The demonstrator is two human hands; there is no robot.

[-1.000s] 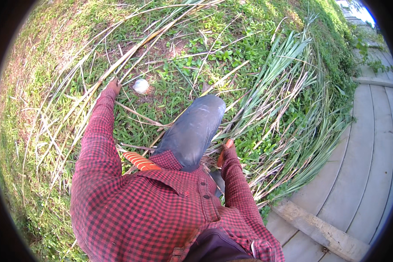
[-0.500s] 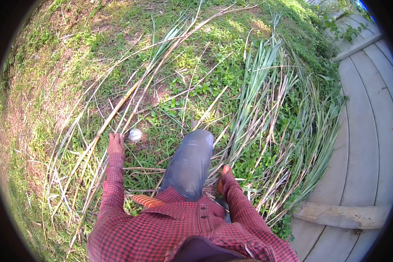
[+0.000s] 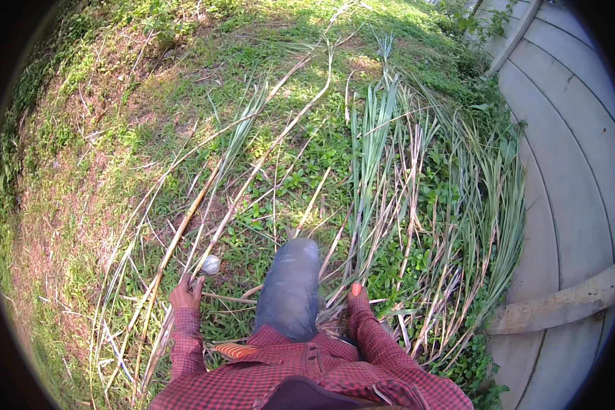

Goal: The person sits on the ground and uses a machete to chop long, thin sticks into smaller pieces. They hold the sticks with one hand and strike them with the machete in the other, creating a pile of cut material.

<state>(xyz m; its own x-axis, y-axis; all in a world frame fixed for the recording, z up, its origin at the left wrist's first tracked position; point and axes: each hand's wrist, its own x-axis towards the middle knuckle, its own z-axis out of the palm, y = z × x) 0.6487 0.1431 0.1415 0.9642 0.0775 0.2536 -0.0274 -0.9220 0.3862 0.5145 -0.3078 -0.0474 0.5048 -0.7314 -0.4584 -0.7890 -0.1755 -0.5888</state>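
On the left, my left hand (image 3: 186, 292) is closed round the lower end of a long dry stalk (image 3: 256, 174), which slants away to the far grass. Beside that hand lie more long stalks (image 3: 178, 236) and a pale round object (image 3: 211, 264). My right hand (image 3: 357, 298), low and right of my knee, is closed on an orange handle (image 3: 356, 290); the rest of that thing is hidden. Just beyond it spreads a heap of long green and dry leaves (image 3: 376, 157).
Concrete slabs (image 3: 560, 171) form a wall along the right, with a crossing ledge (image 3: 560, 307). My bent knee (image 3: 288, 287) stands between my hands. An orange striped thing (image 3: 236, 350) shows by my left hip. Weedy grass (image 3: 116, 184) covers the ground.
My left hand has lifted the long dry stalk, whose far end has swung to the right, apart from the other stalks. The whole view has tilted slightly.
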